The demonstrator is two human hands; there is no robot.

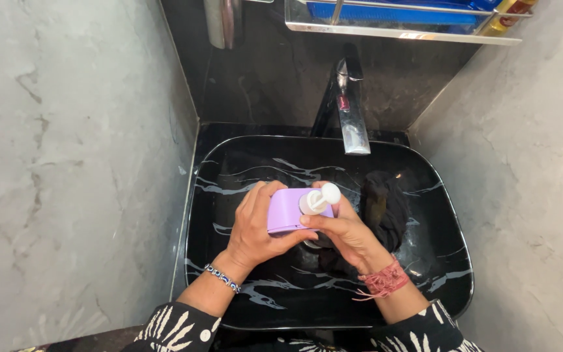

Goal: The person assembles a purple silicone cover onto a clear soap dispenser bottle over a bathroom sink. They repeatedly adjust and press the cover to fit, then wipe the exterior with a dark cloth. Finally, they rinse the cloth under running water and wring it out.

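A lilac pump bottle (287,210) was gripped around its body by the left hand (253,229), its long axis laid sideways, white pump head (317,199) pointing right. That head was pinched by the right hand (345,233). Both were held over the black marbled sink (229,169), below the chrome tap (352,124); a dark cloth (382,208) lay just right.

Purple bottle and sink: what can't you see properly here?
- Purple bottle, head view: its bottom is covered by the left hand.
- Sink drain: hidden under both hands and the dark cloth.
- Shelf: cut off by the top edge.
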